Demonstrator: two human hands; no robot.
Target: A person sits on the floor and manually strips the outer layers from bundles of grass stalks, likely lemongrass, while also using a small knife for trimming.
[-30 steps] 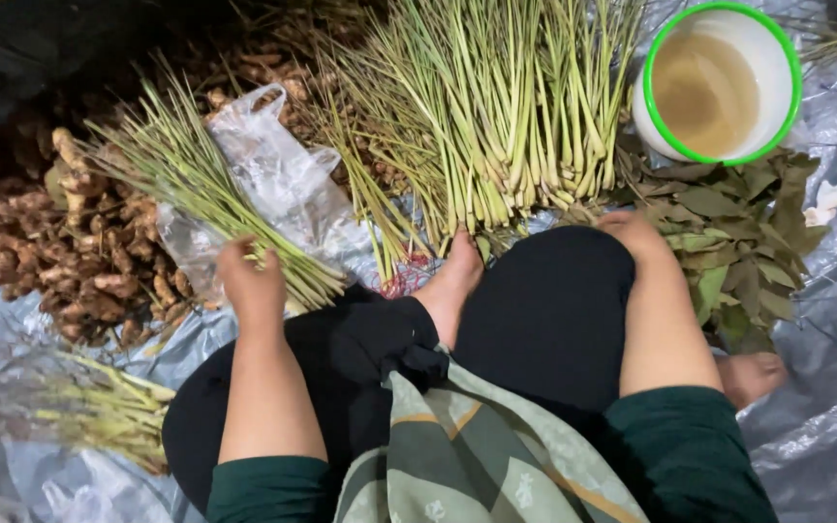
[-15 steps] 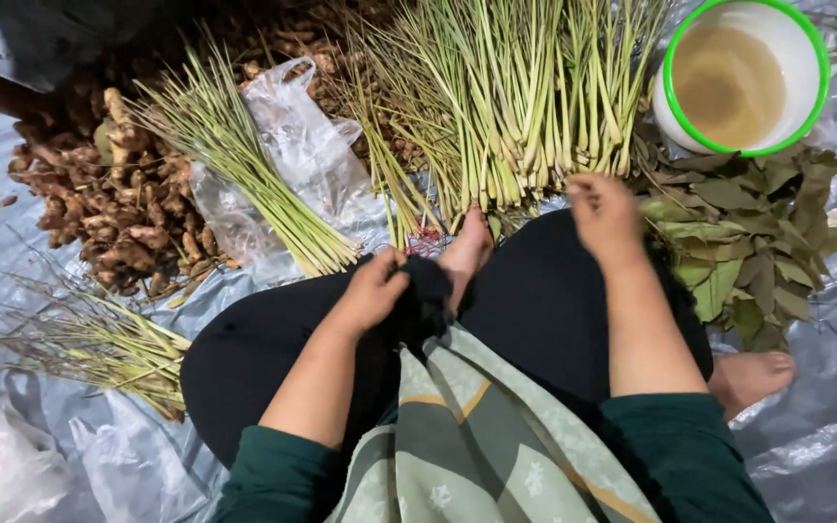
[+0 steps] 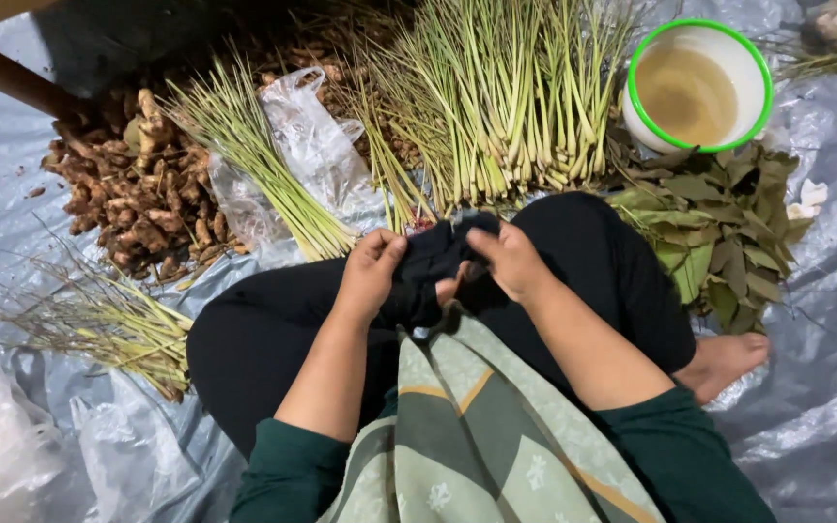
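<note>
Head view: left hand [image 3: 368,274] and right hand [image 3: 508,260], fingers curled, both pinching black cloth [image 3: 435,260] at lap, forearms angled inward

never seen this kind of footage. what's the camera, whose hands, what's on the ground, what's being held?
There is one view, from a camera worn on a person's head, looking down at their lap as they sit cross-legged on a grey plastic sheet. No machine: two bare hands. The left hand and right hand both grip a bunched piece of black cloth over the knees. Around them lie a large bundle of green lemongrass stalks, a pile of brown ginger-like roots, dark green leaves, a clear plastic bag and a white green-rimmed bucket of cloudy liquid.
</note>
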